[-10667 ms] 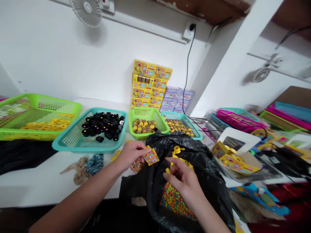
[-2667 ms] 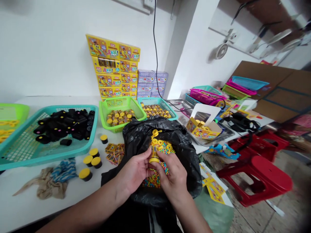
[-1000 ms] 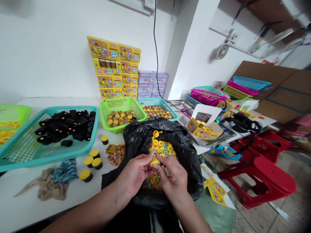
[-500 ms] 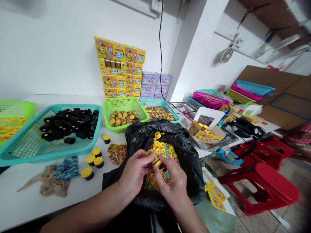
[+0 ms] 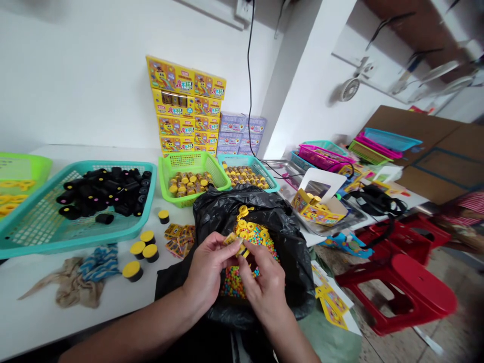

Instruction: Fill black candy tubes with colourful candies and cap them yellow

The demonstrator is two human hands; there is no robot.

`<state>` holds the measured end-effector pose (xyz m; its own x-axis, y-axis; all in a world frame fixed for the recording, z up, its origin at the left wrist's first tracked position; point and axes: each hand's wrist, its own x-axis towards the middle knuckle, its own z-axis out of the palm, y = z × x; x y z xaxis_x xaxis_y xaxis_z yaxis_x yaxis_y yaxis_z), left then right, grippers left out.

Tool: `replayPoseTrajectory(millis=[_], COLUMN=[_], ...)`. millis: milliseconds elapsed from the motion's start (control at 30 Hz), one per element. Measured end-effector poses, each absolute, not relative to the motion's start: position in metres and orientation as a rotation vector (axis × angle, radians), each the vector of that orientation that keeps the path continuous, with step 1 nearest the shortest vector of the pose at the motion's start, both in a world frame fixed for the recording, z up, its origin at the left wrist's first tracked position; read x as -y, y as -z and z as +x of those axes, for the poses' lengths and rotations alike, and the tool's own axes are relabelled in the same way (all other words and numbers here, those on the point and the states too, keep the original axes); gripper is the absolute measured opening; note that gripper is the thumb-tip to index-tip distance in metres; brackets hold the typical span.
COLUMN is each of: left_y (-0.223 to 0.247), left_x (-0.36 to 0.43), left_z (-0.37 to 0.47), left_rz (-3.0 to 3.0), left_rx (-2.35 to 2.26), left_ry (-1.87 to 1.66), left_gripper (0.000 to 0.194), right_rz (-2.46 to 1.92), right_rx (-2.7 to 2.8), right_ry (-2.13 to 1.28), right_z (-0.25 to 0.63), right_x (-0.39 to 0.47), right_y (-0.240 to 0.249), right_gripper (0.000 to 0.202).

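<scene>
Tilted since earlier, the yellow container (image 5: 241,247) lies between left hand (image 5: 207,264) and right hand (image 5: 265,276), both clamped on it.

held pc (image 5: 244,250) ptly hid | L grn bskt (image 5: 45,162) cut off | pers (image 5: 471,214) blurry

A red stool (image 5: 423,285) stands on the floor (image 5: 403,348) and a white fan (image 5: 349,89) hangs on the wall (image 5: 328,121)

The left forearm (image 5: 132,325) reaches in from the lower left, the right forearm (image 5: 293,330) from below; the left hand (image 5: 206,269) and right hand (image 5: 266,280) face each other, thumbs and fingers bent, pinching, fingertips close together
</scene>
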<state>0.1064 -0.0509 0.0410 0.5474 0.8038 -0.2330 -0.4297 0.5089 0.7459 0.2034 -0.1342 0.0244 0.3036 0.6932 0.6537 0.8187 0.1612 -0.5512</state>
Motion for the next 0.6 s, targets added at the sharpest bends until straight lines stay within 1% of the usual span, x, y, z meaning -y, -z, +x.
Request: replayPoseTrajectory(millis=[167,400,533,600], left_y=[-0.0394,-0.0347,-0.0359,-0.0374], left_x=[0.0512,0.0545,0.0493,0.0457], left_z=[0.1066,0.1065,0.1064,0.1057], left_rz=[0.709,0.773,0.699,0.633], left_rx=[-0.625,-0.648,-0.630,-0.624], left_ry=[-0.805,-0.816,-0.736,-0.679], left_gripper=[0.030,0.028,0.027,0.024], right_rz=[-1.591,-1.598,-1.556,-1.525], right_rx=[1.420,1.347,1.314,1.345], right_ry=[0.060,0.047,-0.057,-0.094], right_z=[0.2036,0.2051,0.2078,0.2085], right_x=[0.1351,0.1355,0.1378,0.1385], right_y=[-0.0241,-0.0235,-0.0283,-0.0313], right_gripper=[0.029,0.028,0.025,0.025])
